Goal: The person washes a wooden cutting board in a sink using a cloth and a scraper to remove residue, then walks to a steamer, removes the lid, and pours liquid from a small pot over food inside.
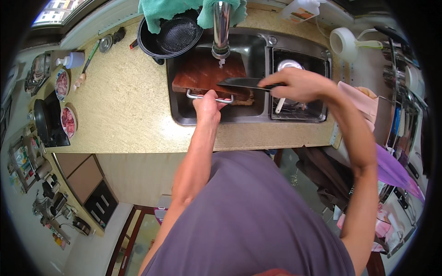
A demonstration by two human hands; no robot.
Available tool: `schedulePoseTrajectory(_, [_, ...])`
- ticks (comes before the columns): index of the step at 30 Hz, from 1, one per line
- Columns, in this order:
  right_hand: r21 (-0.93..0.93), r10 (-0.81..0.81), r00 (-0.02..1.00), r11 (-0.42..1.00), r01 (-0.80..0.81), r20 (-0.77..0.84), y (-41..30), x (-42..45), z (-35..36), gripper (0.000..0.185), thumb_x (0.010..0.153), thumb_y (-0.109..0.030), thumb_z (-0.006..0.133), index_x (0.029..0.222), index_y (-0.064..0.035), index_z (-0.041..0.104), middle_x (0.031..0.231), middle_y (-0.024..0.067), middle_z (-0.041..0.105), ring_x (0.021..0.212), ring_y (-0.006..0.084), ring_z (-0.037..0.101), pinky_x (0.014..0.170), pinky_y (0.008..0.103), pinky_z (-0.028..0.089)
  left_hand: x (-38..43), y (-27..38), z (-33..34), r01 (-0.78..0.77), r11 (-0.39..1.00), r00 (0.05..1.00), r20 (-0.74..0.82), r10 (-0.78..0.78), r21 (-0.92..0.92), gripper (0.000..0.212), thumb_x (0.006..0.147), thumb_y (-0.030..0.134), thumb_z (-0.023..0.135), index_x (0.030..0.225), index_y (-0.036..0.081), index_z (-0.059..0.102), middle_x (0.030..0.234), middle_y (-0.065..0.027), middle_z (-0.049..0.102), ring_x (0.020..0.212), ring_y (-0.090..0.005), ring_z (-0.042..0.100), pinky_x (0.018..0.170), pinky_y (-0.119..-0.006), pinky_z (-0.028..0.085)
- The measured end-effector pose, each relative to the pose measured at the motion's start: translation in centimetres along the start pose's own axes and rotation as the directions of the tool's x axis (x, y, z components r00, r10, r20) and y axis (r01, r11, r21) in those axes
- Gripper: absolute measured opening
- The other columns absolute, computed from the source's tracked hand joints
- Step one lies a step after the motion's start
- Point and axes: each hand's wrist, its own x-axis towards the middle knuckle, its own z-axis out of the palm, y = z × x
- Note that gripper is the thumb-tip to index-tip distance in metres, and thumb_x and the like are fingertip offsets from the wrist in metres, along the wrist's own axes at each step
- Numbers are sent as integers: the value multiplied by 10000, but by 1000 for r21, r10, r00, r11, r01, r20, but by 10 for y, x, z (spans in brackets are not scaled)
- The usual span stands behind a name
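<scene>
My left hand (208, 105) grips the metal bar handle (193, 96) on the near edge of a thick wooden cutting board (203, 70). The board lies in the left basin of a steel sink (253, 114), below the faucet (221, 34), and water shows at the spout. In my right hand (293, 84) is a dark-bladed kitchen knife (240, 82). Its blade points left over the board's right part; whether it touches the wood I cannot tell. Something brown and rough-edged (246, 102) shows beneath the board's near right corner.
A black pan (169, 38) stands behind the left basin, partly under a green towel (165, 12). The right basin holds a rack (310, 112) and a metal lid (290, 65). At the counter's left are two bowls of raw meat (68, 122) and a pump bottle (74, 60).
</scene>
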Motion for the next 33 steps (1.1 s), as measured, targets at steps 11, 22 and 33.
schedulePoseTrajectory(11, [50,78,990,995,-85,116,-10,1,-3,455,848,-206,527,1241,-2,633,1151,236,663,1066,338,639,952,402,474,6,-4,-22,16,999,999,-47,-18,-29,193,778,-99,471,967,-83,509,924,-166,597,727,-306,666,572,-429,629])
schedulePoseTrajectory(22, [45,90,994,995,-93,66,12,17,7,480,846,-194,525,1272,17,594,1140,231,666,1048,359,637,944,415,485,6,-4,-19,21,1000,999,-31,-22,-23,231,768,-97,497,998,-81,502,941,-164,586,689,-297,656,589,-444,631])
schedulePoseTrajectory(33, [24,86,996,996,-87,38,39,45,-8,526,837,-209,546,1333,-36,575,664,66,571,549,157,525,511,327,435,-5,12,14,-28,998,1000,13,28,49,270,774,-64,492,1043,-87,513,985,-174,599,772,-290,681,606,-408,640])
